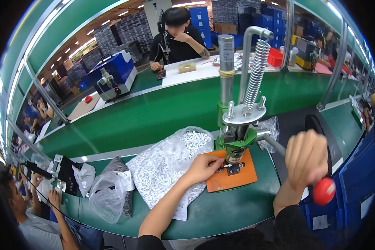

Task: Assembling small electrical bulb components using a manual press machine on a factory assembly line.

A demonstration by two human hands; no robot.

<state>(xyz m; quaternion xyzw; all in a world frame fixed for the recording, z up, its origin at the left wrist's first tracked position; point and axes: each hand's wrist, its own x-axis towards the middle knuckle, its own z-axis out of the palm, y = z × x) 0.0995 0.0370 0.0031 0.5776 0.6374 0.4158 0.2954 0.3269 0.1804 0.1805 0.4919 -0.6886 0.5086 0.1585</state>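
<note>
A hand-operated bench press (237, 146), green and metal with a tall spring, stands on an orange base plate (233, 183). My left hand (204, 167) reaches in from the left, fingertips pinched together under the press head. At those fingertips shows a small white piece (227, 166), beside a small dark metal fixture (233, 170) bolted to the plate. My right hand (306, 160) is closed round the press's lever (275, 145). The lever's red ball knob (324, 191) sticks out below this hand, slightly blurred.
Left of the press lies a clear bag of small white pieces (162, 162). Further left are a bag of dark parts (116, 187) and a black device (64, 173). Across the green belt (154, 110) a person (179, 41) sits near a blue machine (116, 77). Blue bins (354, 183) stand at right.
</note>
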